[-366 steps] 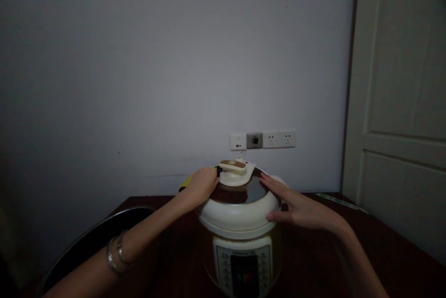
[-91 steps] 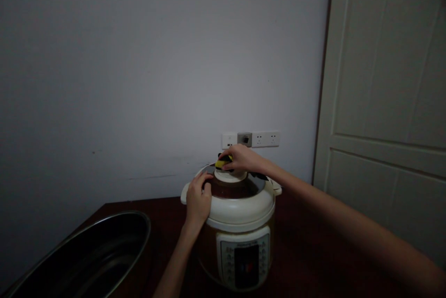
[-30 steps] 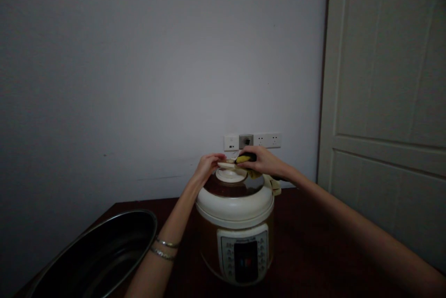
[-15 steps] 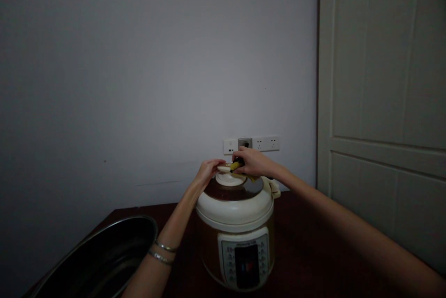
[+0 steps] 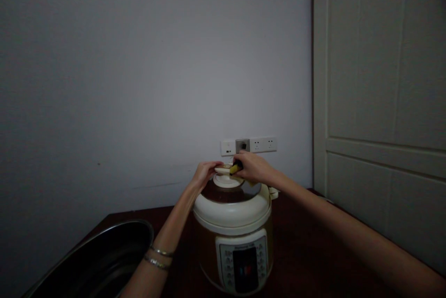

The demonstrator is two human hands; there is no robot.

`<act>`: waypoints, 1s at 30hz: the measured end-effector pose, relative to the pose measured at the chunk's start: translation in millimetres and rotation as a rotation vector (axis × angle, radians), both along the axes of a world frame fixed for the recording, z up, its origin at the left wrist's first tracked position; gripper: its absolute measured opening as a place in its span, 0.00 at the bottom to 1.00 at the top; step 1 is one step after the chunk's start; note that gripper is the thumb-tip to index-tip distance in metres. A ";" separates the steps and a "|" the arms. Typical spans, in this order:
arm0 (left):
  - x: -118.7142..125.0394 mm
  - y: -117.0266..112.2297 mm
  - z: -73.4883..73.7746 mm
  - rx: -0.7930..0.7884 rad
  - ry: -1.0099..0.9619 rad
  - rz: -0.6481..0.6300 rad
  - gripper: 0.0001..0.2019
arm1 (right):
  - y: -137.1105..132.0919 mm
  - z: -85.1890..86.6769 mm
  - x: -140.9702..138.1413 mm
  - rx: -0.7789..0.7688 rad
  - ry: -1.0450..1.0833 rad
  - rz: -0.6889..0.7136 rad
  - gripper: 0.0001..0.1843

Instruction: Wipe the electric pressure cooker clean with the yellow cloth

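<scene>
the left hand [image 5: 204,173] is gripping the left end of a cream lid handle [image 5: 222,167], its fingers curling over the edge, while the right hand [image 5: 253,168] is clenching a yellow sponge [image 5: 236,169] and pressing it against the handle's other end. the sponge is mostly hidden by the right fingers, with a dark edge showing at its top. the handle is lying between the two hands, and the hands are nearly touching across it.

just below the hands, a round cream knob base [image 5: 226,180] is supporting the handle at the centre of a dark brown lid top [image 5: 223,192], which is ringed by a wide cream lid rim [image 5: 232,213]. the lid is sitting on an electric pressure cooker [image 5: 234,261], whose control panel [image 5: 241,263] is facing the person. two thin bracelets [image 5: 157,258] are circling the left wrist.

the cooker is standing on a dark reddish-brown surface [image 5: 306,233], and a large dark metal basin [image 5: 94,258] is lying on it to the left, well apart from the cooker. farther off, a white wall socket strip [image 5: 249,146] is running along the wall [image 5: 139,80] behind the cooker, and a cream panelled door [image 5: 365,80] is standing to the right.
</scene>
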State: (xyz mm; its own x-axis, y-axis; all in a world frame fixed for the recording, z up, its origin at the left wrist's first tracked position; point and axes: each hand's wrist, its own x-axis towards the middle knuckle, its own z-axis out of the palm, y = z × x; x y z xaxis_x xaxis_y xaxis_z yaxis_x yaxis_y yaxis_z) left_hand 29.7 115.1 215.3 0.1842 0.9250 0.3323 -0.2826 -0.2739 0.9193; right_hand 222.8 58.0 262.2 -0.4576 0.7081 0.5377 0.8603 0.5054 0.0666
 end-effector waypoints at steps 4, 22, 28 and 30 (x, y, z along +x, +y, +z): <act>0.8 -1.3 0.4 0.017 0.011 0.010 0.09 | 4.7 5.8 -23.2 0.005 0.004 -0.001 0.16; 0.4 -1.3 -0.2 0.022 0.014 -0.006 0.05 | 0.5 1.2 -42.1 0.070 -0.049 -0.023 0.13; -0.6 0.5 -1.6 0.028 0.025 -0.013 0.07 | -0.8 -3.8 -38.4 0.067 -0.029 -0.008 0.14; -1.6 1.0 -2.5 0.024 0.036 -0.011 0.11 | -1.5 -6.9 -19.3 0.051 0.032 0.014 0.13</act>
State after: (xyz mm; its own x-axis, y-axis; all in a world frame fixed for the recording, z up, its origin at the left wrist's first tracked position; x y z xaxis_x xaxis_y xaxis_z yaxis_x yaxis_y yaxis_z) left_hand 28.1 116.1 212.8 0.2071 0.9145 0.3477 -0.2523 -0.2934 0.9221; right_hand 203.6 56.6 255.4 -0.4497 0.6726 0.5877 0.8550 0.5144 0.0655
